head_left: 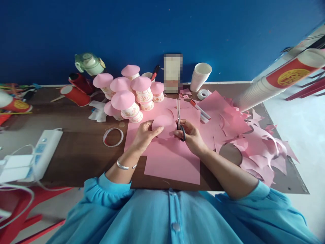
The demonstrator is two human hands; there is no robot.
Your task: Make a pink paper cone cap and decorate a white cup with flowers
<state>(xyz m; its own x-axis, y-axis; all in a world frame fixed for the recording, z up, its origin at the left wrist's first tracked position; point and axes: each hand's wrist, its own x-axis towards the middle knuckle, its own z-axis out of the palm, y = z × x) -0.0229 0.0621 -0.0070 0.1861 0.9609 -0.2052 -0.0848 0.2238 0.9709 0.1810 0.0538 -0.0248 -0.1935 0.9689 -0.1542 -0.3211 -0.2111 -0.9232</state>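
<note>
My left hand (pixel 147 135) pinches a round pink paper disc (pixel 165 126), thumb on top, over the middle of the table. Close to the disc's right edge, my right hand (pixel 192 135) grips a pair of scissors (pixel 178 115) by the black handles, blades pointing away from me toward the wall. Whether the blades are parted is hard to make out. Under both hands lie overlapping sheets of pink paper (pixel 172 166). Beyond my left hand stands a group of decorated paper cups with pink cone tops (pixel 123 100).
Pink paper scraps (pixel 264 152) heap at the right, near a long stack of cups (pixel 266 88). Markers (pixel 201 111), a tape roll (pixel 203 94), white cups (pixel 200 77) and a phone (pixel 173 73) stand or lie behind. A power strip (pixel 48 149) and coiled wire (pixel 113 137) are left.
</note>
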